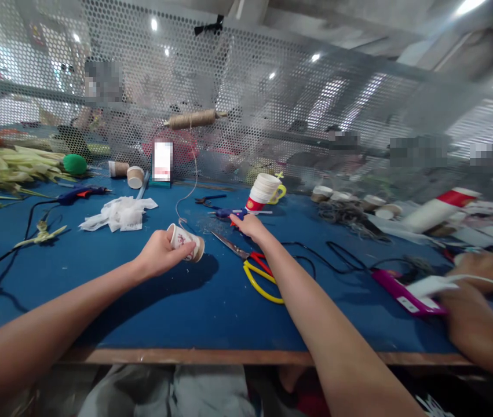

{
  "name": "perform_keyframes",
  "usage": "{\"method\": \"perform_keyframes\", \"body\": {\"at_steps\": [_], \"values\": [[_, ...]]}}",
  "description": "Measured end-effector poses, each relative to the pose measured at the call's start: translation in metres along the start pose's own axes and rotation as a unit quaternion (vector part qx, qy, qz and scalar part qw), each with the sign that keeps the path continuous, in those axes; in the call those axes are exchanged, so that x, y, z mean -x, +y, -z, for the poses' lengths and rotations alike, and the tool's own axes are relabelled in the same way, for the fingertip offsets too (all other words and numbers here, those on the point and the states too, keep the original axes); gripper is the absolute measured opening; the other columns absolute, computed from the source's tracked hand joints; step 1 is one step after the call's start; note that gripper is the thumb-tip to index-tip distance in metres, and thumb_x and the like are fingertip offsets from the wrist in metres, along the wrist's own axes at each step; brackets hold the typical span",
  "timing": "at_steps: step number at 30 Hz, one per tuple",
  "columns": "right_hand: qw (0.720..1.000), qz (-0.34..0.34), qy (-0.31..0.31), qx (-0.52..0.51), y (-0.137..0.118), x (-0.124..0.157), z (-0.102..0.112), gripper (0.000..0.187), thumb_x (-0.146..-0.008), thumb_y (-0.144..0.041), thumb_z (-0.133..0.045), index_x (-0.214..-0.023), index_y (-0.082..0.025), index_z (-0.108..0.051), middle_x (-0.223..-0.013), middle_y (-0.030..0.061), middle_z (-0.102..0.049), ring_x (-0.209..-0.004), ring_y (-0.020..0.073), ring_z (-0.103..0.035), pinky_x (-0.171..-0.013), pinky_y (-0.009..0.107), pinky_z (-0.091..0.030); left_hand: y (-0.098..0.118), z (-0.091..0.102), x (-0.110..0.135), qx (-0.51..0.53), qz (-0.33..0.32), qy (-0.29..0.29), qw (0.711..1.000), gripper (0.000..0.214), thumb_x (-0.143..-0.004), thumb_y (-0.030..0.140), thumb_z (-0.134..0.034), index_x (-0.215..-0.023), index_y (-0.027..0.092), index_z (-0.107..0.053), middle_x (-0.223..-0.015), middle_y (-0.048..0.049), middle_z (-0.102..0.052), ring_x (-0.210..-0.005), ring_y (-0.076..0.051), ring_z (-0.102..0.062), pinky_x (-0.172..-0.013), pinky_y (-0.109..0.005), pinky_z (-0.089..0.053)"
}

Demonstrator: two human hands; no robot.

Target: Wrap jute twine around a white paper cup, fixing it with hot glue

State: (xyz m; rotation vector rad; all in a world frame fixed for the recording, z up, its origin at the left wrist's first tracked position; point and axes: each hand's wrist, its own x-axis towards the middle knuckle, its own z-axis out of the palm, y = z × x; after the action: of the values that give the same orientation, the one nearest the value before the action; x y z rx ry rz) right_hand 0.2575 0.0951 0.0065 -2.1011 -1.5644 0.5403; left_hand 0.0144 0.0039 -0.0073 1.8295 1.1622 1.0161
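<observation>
My left hand is wrapped round a small printed paper cup, tilted on its side above the table. A brown band of twine shows at the cup's end, and a strand runs up from near it to a twine spool. My right hand is closed on a blue hot glue gun, its nozzle pointing left. Scissors with red and yellow handles lie partly under my right forearm. A stack of white and red paper cups stands just behind the glue gun.
White tissue, a second glue gun and corn husks lie left. Pliers rest near the middle. A purple power strip and a co-worker's hands are right. A perforated metal screen closes the back.
</observation>
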Motion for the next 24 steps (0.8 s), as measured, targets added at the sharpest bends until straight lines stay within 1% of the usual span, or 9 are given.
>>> {"method": "perform_keyframes", "body": {"at_steps": [4, 7, 9, 10, 11, 13, 17, 20, 24], "values": [[0.997, 0.008, 0.034, 0.072, -0.012, 0.007, 0.005, 0.029, -0.075, -0.036, -0.058, -0.069, -0.008, -0.063, -0.096, 0.0251, -0.062, -0.107, 0.0349, -0.049, -0.082, 0.039, -0.038, 0.001, -0.001, 0.001, -0.037, -0.012, 0.002, 0.999, 0.032, -0.07, 0.042, -0.054, -0.058, 0.012, -0.057, -0.053, 0.0004, -0.05, -0.049, -0.009, -0.041, -0.045, -0.02, -0.034], [0.996, 0.056, 0.021, 0.072, -0.031, 0.034, 0.006, 0.04, -0.077, -0.046, -0.052, -0.078, -0.009, -0.066, -0.105, 0.0217, -0.06, -0.11, 0.033, -0.046, -0.086, 0.038, -0.036, 0.003, -0.002, 0.002, -0.068, -0.032, 0.0, 0.997, 0.034, -0.071, 0.043, -0.051, -0.057, 0.012, -0.056, -0.053, 0.0006, -0.048, -0.048, -0.008, -0.038, -0.044, -0.02, -0.031], [0.992, 0.11, -0.051, 0.037, -0.044, 0.057, 0.003, 0.044, -0.076, -0.055, -0.048, -0.074, -0.016, -0.068, -0.091, 0.0114, -0.067, -0.093, 0.0241, -0.057, -0.079, 0.031, -0.04, 0.004, -0.002, 0.004, -0.078, -0.05, -0.009, 0.996, 0.034, -0.072, 0.042, -0.05, -0.056, 0.013, -0.055, -0.051, 0.0012, -0.046, -0.047, -0.008, -0.036, -0.043, -0.019, -0.03], [0.97, 0.178, -0.159, -0.039, -0.05, 0.069, 0.0, 0.045, -0.08, -0.054, -0.043, -0.08, -0.017, -0.068, -0.092, 0.0089, -0.067, -0.089, 0.0209, -0.058, -0.078, 0.03, -0.041, 0.005, -0.002, 0.004, -0.08, -0.057, -0.016, 0.995, 0.033, -0.072, 0.041, -0.05, -0.056, 0.013, -0.054, -0.05, 0.0017, -0.045, -0.047, -0.008, -0.035, -0.043, -0.019, -0.029], [0.937, 0.214, -0.252, -0.112, -0.056, 0.079, -0.004, 0.047, -0.08, -0.055, -0.04, -0.083, -0.017, -0.068, -0.092, 0.0079, -0.067, -0.086, 0.019, -0.059, -0.076, 0.029, -0.042, 0.005, -0.003, 0.005, -0.08, -0.061, -0.024, 0.995, 0.032, -0.072, 0.04, -0.051, -0.055, 0.013, -0.053, -0.049, 0.0024, -0.044, -0.046, -0.007, -0.034, -0.042, -0.019, -0.028], [0.896, 0.237, -0.311, -0.209, -0.063, 0.094, -0.012, 0.039, -0.078, -0.05, -0.047, -0.084, -0.016, -0.066, -0.086, 0.0061, -0.067, -0.075, 0.016, -0.058, -0.069, 0.028, -0.044, 0.006, -0.003, 0.006, -0.075, -0.062, -0.038, 0.995, 0.029, -0.071, 0.038, -0.052, -0.055, 0.014, -0.051, -0.048, 0.0038, -0.041, -0.045, -0.007, -0.032, -0.042, -0.018, -0.026], [0.896, 0.222, -0.213, -0.32, -0.064, 0.105, -0.018, 0.018, -0.067, -0.032, -0.064, -0.074, -0.016, -0.061, -0.072, 0.0009, -0.061, -0.065, 0.0114, -0.053, -0.067, 0.027, -0.043, 0.009, -0.004, 0.005, -0.004, -0.021, -0.066, 0.998, 0.028, -0.069, 0.038, -0.056, -0.057, 0.013, -0.053, -0.047, 0.004, -0.044, -0.044, -0.006, -0.034, -0.042, -0.018, -0.028], [0.893, 0.223, -0.157, -0.358, -0.061, 0.107, -0.009, 0.017, -0.065, -0.032, -0.066, -0.069, -0.017, -0.058, -0.069, -0.0003, -0.059, -0.065, 0.0105, -0.052, -0.07, 0.028, -0.042, 0.014, -0.003, 0.003, 0.136, 0.043, -0.098, 0.985, 0.032, -0.07, 0.042, -0.057, -0.068, 0.011, -0.058, -0.058, -0.0002, -0.056, -0.05, -0.008, -0.046, -0.05, -0.019, -0.037], [0.885, 0.227, -0.101, -0.394, -0.058, 0.11, 0.005, 0.02, -0.063, -0.035, -0.068, -0.068, -0.018, -0.058, -0.068, -0.0007, -0.058, -0.065, 0.0109, -0.052, -0.071, 0.029, -0.043, 0.02, 0.0, 0.001, 0.241, 0.13, -0.089, 0.958, 0.034, -0.063, 0.043, -0.065, -0.065, 0.01, -0.058, -0.055, -0.0009, -0.058, -0.047, -0.008, -0.048, -0.047, -0.019, -0.036]]}}
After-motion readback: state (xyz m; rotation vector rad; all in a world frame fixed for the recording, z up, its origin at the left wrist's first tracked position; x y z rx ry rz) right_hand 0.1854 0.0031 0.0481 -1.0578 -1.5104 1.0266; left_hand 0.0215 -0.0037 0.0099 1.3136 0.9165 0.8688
